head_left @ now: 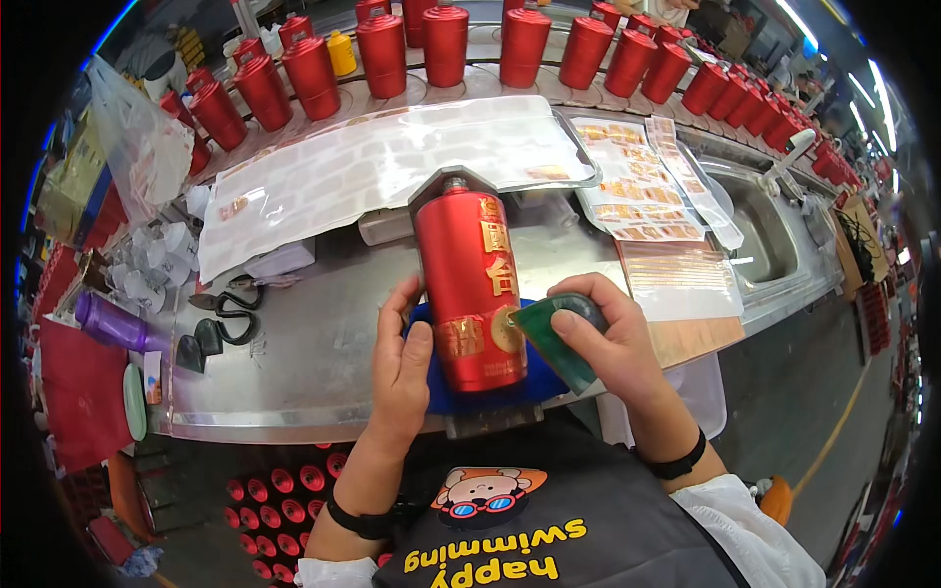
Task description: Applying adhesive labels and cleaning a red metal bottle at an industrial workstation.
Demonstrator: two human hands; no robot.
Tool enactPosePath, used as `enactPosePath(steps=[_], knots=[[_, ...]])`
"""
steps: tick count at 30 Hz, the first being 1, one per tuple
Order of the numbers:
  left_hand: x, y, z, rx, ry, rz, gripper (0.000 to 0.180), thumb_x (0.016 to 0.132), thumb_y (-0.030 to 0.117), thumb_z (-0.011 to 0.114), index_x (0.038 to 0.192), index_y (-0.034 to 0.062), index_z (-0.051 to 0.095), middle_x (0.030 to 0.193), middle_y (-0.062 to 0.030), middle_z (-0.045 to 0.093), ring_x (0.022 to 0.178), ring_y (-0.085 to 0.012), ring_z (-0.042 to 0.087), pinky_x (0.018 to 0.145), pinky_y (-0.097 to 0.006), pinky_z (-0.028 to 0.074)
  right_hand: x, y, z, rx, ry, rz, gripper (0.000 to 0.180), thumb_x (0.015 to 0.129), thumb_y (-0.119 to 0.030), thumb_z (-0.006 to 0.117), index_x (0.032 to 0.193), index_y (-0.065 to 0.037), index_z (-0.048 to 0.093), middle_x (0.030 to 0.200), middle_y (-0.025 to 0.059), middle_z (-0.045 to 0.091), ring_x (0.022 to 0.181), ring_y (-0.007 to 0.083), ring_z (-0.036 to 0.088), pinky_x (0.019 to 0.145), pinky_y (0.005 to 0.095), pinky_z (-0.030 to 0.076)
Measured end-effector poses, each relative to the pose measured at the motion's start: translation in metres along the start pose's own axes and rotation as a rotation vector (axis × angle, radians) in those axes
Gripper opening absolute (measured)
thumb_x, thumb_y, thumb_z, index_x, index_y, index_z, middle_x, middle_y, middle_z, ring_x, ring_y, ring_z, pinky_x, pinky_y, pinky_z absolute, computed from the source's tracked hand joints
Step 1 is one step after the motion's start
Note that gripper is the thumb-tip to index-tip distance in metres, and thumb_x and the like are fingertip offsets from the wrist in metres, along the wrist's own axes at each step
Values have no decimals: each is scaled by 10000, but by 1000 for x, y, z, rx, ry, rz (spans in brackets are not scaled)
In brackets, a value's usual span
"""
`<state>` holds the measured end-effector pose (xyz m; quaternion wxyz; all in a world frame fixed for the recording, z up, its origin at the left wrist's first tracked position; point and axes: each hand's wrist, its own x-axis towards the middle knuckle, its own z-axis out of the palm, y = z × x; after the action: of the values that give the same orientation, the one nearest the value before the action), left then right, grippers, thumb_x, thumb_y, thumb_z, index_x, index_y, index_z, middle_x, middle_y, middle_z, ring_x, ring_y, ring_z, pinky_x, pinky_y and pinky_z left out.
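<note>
A red bottle [459, 257] with gold lettering leans in a dark angular holder [443, 180], its neck pointing away from me. Gold decals sit on its lower part, over a blue cloth [453, 399]. My left hand [400, 367] rests along the bottle's lower left side, thumb and fingers apart and not wrapped round it. In my right hand [616, 338] is a green scraper [555, 343], pinched between thumb and fingers. Its edge meets the bottle's right side, beside a round gold decal [506, 333].
Red bottles [446, 44] line a conveyor at the back. A white backing sheet [382, 157] and decal sheets [637, 176] lie before it. Scissors [230, 302] and a purple cup [110, 321] are on the left, a sink [760, 230] on the right. Below the table stand several red containers [284, 510].
</note>
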<state>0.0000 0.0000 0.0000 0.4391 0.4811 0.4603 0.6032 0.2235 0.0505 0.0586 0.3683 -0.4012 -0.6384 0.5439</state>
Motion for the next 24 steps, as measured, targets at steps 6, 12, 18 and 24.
enactPosePath(steps=[6,12,18,24], knots=[[-26,6,-4,756,-156,245,872,786,411,704,1437,-23,319,1349,-238,444,1266,-416,400,1118,-594,129,3,3,-7,103,31,24,224,894,-145,680,1051,-13,590,903,19,641,807,57,581,711,216,485],[-17,32,-9,1056,-112,420,853,750,413,747,1402,3,379,1317,-196,483,1274,-379,404,1102,-572,182,8,-8,-13,96,8,-23,238,884,-129,689,1086,-22,623,926,18,646,825,62,590,731,212,487],[-19,-3,-12,40,-8,23,536,849,214,633,1305,0,452,1228,-128,523,1213,-227,441,1054,-350,310,20,-16,-22,0,12,-70,243,869,-161,710,1033,-42,577,881,-4,621,775,44,558,680,199,465],[-12,-4,-6,-42,2,-46,396,864,150,571,1210,-9,458,1143,-91,504,1091,-163,461,974,-289,358,23,-15,-21,-9,-1,-84,243,869,-161,713,1034,-39,582,873,-6,619,773,41,554,679,194,463]])
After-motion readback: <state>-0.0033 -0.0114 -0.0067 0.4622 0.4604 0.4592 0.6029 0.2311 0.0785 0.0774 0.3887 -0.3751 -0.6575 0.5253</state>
